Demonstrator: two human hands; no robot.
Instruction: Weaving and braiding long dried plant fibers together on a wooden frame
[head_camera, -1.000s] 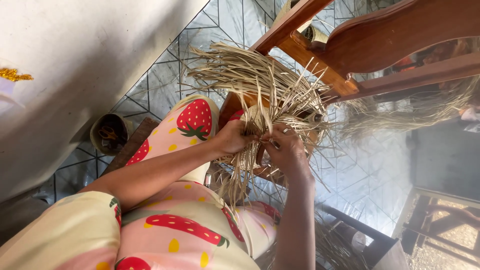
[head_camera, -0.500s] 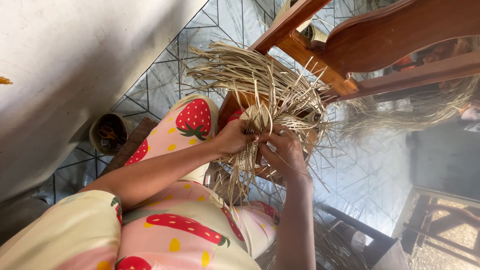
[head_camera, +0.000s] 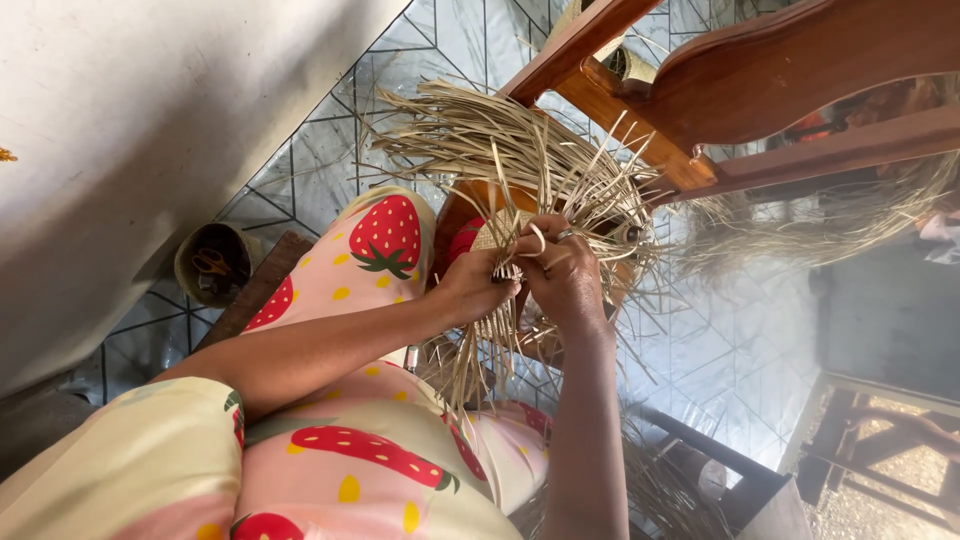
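Note:
A half-woven piece of pale straw (head_camera: 505, 240) sits over my lap, with long loose strands (head_camera: 480, 135) fanning up and away from it. My left hand (head_camera: 470, 290) grips the woven part from the left, fingers curled around it. My right hand (head_camera: 565, 275) pinches straw strands at the piece's top edge, a ring on one finger. More strands (head_camera: 480, 350) hang down below both hands. I wear pale clothing with a strawberry print (head_camera: 385, 235).
A brown wooden chair (head_camera: 740, 80) stands just beyond the straw. A small round basket holding scissors (head_camera: 212, 263) rests on the tiled floor (head_camera: 330, 150) to the left, by a white wall (head_camera: 130, 130). More loose straw (head_camera: 830, 215) lies at right.
Both hands have shifted slightly on the weave, working strands at its top edge. The view has tilted a little.

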